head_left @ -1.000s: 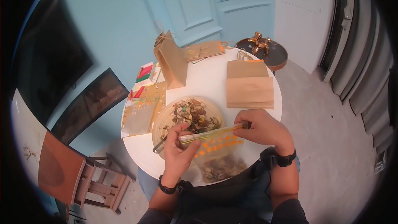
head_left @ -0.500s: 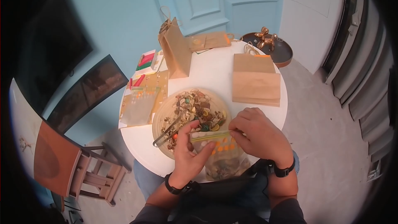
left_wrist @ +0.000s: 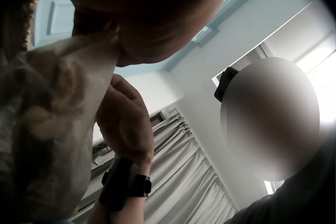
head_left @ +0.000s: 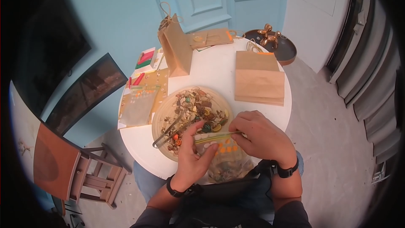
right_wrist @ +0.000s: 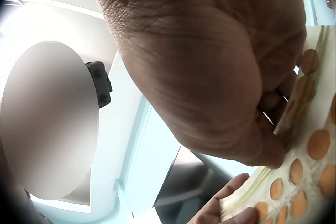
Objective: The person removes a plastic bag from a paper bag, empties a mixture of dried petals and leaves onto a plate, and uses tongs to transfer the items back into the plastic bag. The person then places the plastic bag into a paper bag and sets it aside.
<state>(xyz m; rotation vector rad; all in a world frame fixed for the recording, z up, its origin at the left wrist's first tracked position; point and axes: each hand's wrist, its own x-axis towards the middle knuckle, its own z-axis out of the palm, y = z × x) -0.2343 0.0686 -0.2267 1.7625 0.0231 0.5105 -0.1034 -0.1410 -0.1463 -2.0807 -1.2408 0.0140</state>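
Observation:
A clear zip bag (head_left: 230, 164) with orange dots and dried potpourri in its bottom is held upright between both hands, close to the body. My left hand (head_left: 193, 158) pinches its left top corner, thumb in front and fingers behind. At the right end of the zip strip, my right hand (head_left: 263, 137) pinches the edge between thumb and fingers. The right wrist view shows the thumb pressed near the yellow-green zip lines of the dotted film (right_wrist: 296, 171). Beyond the bag lies a round woven tray (head_left: 158, 120) heaped with potpourri (head_left: 194, 105), metal tongs (head_left: 166, 133) resting on it.
On the white round table (head_left: 215, 67) stand an upright paper bag (head_left: 175, 46) and a flat paper bag (head_left: 259, 80). Folded bags (head_left: 211, 37) lie at the back. Another zip bag (head_left: 139, 105) sits at left, near pink markers (head_left: 137, 80). A wooden chair (head_left: 101, 177) stands left.
The hands have come closer together along the bag's top, which was slanted and is now nearly level. The right hand has shifted from the zip's outer end, and the head view has moved slightly.

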